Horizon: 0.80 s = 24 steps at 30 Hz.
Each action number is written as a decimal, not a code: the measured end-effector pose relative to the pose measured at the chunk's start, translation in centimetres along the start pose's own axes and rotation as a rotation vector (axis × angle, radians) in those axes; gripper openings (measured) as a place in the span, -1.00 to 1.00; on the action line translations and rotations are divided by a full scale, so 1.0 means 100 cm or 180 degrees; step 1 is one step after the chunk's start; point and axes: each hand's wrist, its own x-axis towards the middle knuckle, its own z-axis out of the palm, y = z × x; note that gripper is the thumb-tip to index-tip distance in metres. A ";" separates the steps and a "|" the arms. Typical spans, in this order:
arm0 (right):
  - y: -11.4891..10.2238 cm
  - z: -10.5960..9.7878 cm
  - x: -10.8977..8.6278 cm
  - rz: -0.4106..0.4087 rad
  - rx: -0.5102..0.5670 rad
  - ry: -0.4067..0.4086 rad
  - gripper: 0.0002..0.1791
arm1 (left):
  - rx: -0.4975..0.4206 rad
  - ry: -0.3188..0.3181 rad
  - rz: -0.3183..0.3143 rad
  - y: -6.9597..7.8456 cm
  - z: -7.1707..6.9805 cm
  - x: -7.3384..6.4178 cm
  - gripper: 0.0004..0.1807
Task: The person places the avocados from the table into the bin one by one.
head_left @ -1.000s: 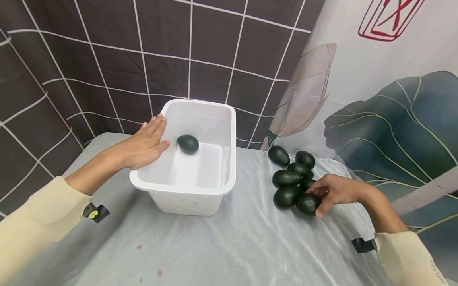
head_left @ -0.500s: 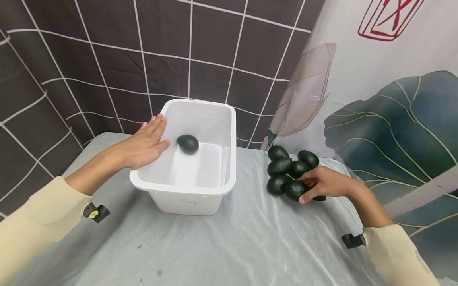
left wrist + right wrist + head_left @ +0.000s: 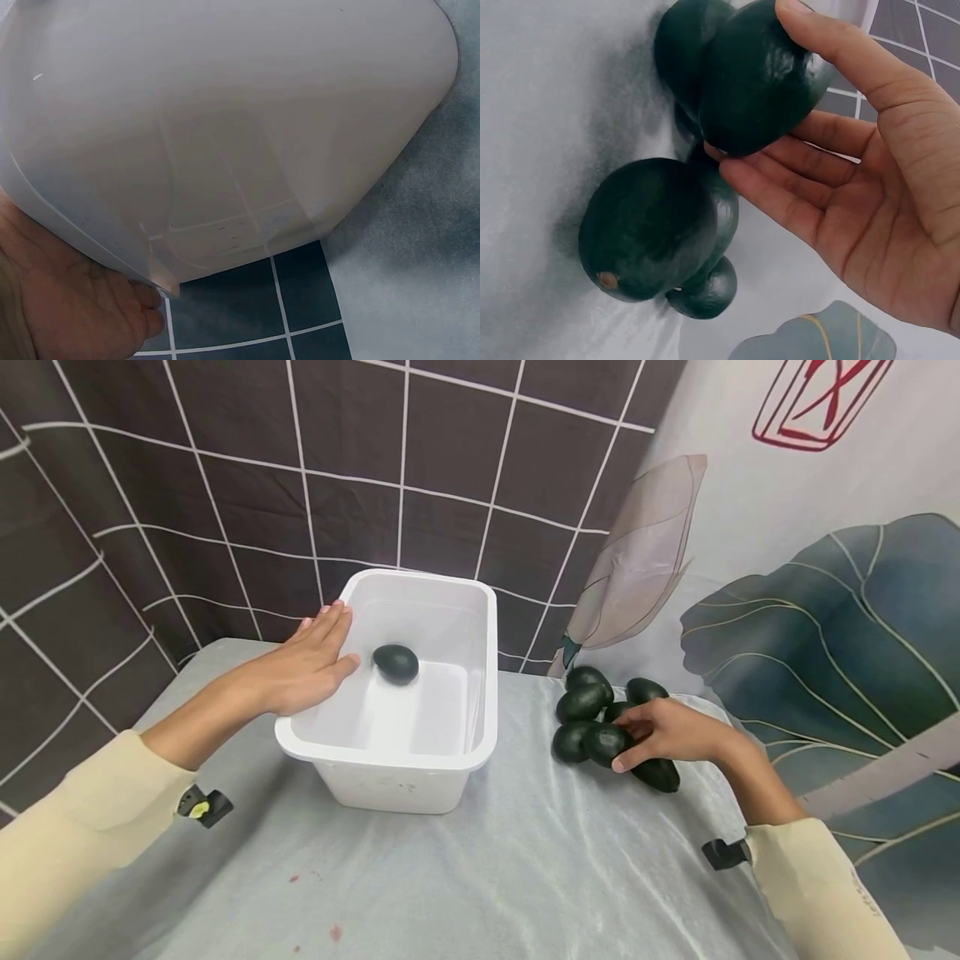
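My right hand pinches a dark green avocado between thumb and fingers at the front of a pile of several avocados. In the right wrist view the thumb lies on one side of this held avocado and the fingertips on the other. Another avocado lies just below that hand. My left hand rests with straight fingers on the left rim of a white plastic tub. Inside the tub, one avocado lies near the left wall. The left wrist view shows mostly the tub's outer wall.
A grey cloth covers the table, with a few reddish spots near the front. Behind the tub hangs a dark curtain with a white grid. A pale cloth with a leaf print hangs at the right.
The right hand has moved left and slightly away with its avocado. Pile avocados have shifted, and one now shows below that hand. My left hand and the tub have stayed in place.
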 end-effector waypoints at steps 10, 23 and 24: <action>-0.002 -0.009 -0.006 0.0045 -0.0107 -0.0031 -0.15 | 0.0007 0.0010 0.0023 0.000 0.000 0.001 -0.12; -0.003 -0.015 -0.005 -0.0134 0.0196 0.0253 -0.32 | 0.0001 -0.0053 0.0009 0.001 -0.001 0.000 -0.10; -0.003 -0.016 -0.004 -0.0161 0.0221 0.0327 -0.35 | 0.0002 -0.0052 0.0006 0.001 -0.001 0.000 -0.10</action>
